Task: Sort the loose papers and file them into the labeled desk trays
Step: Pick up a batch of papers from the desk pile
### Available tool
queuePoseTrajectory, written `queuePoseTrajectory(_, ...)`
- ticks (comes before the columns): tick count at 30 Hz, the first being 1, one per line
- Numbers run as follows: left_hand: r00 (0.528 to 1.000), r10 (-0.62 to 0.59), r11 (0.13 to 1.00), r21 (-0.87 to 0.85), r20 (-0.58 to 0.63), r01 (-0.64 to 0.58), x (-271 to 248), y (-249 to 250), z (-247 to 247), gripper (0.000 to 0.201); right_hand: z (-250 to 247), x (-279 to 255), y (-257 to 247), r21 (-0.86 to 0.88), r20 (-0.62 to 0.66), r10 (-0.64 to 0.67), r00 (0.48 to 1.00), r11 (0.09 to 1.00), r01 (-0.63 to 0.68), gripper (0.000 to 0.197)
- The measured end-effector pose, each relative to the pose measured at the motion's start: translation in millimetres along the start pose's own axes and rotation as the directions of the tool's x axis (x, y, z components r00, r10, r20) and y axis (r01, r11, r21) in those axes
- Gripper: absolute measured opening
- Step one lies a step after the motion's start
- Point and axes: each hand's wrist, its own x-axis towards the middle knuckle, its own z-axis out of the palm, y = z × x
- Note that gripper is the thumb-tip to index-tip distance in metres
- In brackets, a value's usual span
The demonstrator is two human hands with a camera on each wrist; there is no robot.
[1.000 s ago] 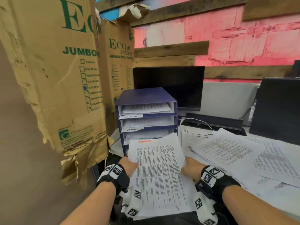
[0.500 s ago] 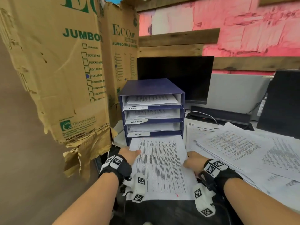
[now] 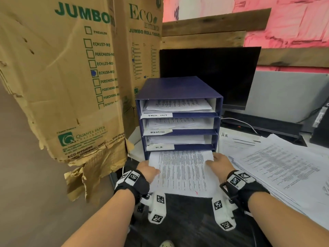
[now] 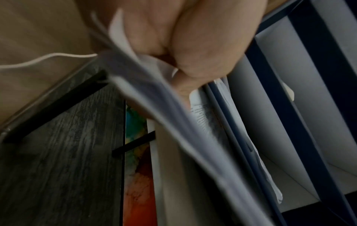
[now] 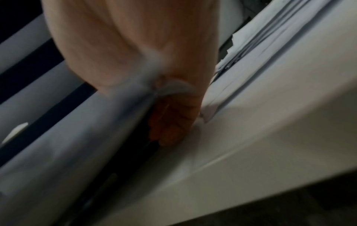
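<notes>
Here the person holds a stack of printed papers [image 3: 179, 172] with both hands, one on each long side. The left hand [image 3: 148, 171] grips the left edge, with the thumb on top of the sheets and the other fingers under them; in the left wrist view the fingers [image 4: 193, 45] are curled around the bent paper edge [image 4: 154, 99]. The right hand [image 3: 219, 165] grips the right edge in the same manner, and the right wrist view, which is blurred, shows its fingers [image 5: 173, 125] below the sheets. The far end of the stack is already inside the lowest slot of the blue desk tray unit [image 3: 178, 90], under the shelf with the label "H.R" [image 3: 159, 147]; the near end sticks out toward the person. Above it are two other shelves, labelled "ADMIN" [image 3: 157, 132] and a top one whose label [image 3: 157, 115] I cannot read surely, and all three hold papers. To the right, more loose papers [image 3: 277, 157] lie spread on the desk. A dark monitor [image 3: 210, 72] stands behind the tray unit, and torn cardboard boxes [image 3: 62, 77] stand to the left.
</notes>
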Motion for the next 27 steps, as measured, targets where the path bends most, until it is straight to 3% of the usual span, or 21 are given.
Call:
queuePoseTrajectory(3,0.994,-0.002,0.999,-0.051,-0.107,-0.003,-2,21,4,0.036,-2,-2,-3,0.015,0.118,0.073,0.99,0.997,-0.075,0.01)
queuePoseTrajectory(5,0.991,-0.024,0.997,-0.074,-0.133,0.014,3,27,10,0.042,-6,-5,-2,0.011,0.236,0.203,0.95,0.977,-0.212,0.015)
queuePoseTrajectory(7,0.986,-0.039,0.99,-0.139,-0.162,0.017,1,31,17,0.053,-11,-3,1,0.011,0.268,0.269,0.925,0.959,-0.282,0.015)
queuePoseTrajectory(9,0.991,-0.074,0.945,-0.324,-0.112,0.034,3,31,21,0.061,-11,5,3,0.04,0.234,0.276,0.932,0.955,-0.292,0.015)
queuePoseTrajectory(11,0.991,-0.128,0.872,-0.472,0.031,0.128,-2,32,21,0.058,-5,12,3,0.153,0.158,0.274,0.949,0.942,-0.298,0.017)
queuePoseTrajectory(13,0.979,-0.142,0.867,-0.459,0.147,0.194,-11,33,20,0.06,4,18,2,0.316,0.061,0.297,0.953,0.9,-0.301,0.03)
queuePoseTrajectory(15,0.978,-0.129,0.908,-0.377,0.163,0.182,-15,32,22,0.056,12,21,4,0.489,0.027,0.314,0.949,0.824,-0.286,0.053)
queuePoseTrajectory(17,0.98,-0.12,0.908,-0.383,0.157,0.173,-15,31,25,0.05,16,21,6,0.572,0.05,0.288,0.956,0.777,-0.264,0.05)
queuePoseTrajectory(22,0.989,-0.077,0.742,-0.655,0.124,0.14,-13,43,28,0.064,18,24,6,0.477,0.06,0.204,0.977,0.854,-0.207,0.015)
queuePoseTrajectory(27,0.989,-0.084,0.661,-0.736,0.124,0.148,0,58,31,0.04,24,37,-4,0.314,0.055,0.239,0.97,0.918,-0.244,0.014)
